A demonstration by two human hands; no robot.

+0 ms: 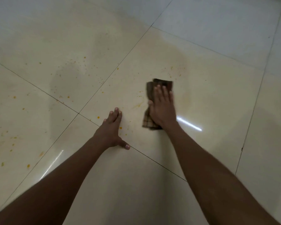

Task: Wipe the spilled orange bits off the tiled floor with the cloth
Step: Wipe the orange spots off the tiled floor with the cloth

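A brown checked cloth (150, 90) lies flat on the cream tiled floor (209, 98), folded into a long strip. My right hand (163, 106) presses down on it, palm flat, fingers spread over its middle, and is slightly blurred. My left hand (111, 130) rests flat on the floor to the left of the cloth, fingers together, thumb out, holding nothing. Orange bits (98, 117) and small specks are scattered over the tiles left of and beyond both hands. An orange smear (138, 104) streaks the tile just left of the cloth.
Dark grout lines (104, 82) cross the floor diagonally. More orange bits (28, 166) lie at the far left. A light reflection (189, 124) glints to the right of my right wrist. The tiles at the top right look paler.
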